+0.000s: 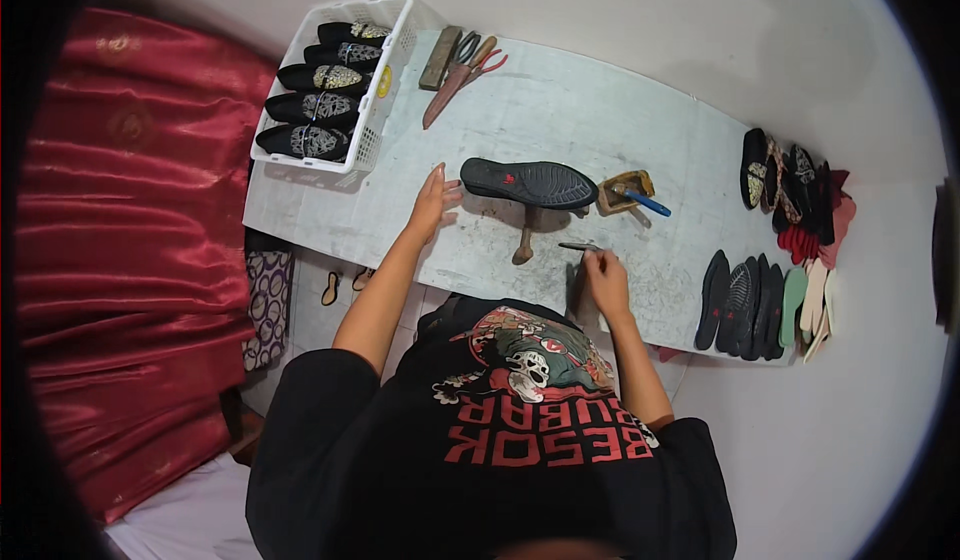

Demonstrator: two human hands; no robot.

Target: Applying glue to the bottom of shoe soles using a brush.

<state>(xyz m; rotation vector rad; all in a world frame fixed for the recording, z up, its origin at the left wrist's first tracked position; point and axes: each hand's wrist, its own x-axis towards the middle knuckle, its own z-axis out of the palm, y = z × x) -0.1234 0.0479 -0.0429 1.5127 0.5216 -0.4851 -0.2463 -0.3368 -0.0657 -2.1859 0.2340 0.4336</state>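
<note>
A black shoe (530, 183) rests sole up on a metal shoe stand (524, 246) at the middle of the table. Its heel is toward the left and its toe toward the right. Just left of the heel, my left hand (432, 205) is open with its fingers apart, holding nothing. My right hand (606, 278), nearer the table's front edge, is closed around a thin dark tool (575, 247) whose tip points left; its exact kind is too small to tell. Beyond the toe sits a small glue tray (624, 192) with a blue-handled brush (648, 201) lying in it.
At the back left stands a white plastic basket (358, 165) of decorated black shoes. Beside it lie a whetstone (440, 59), red-handled pliers (490, 62) and a sheath (446, 96). Black soles (738, 305), pale insoles (815, 300) and more shoes (754, 170) line the right edge.
</note>
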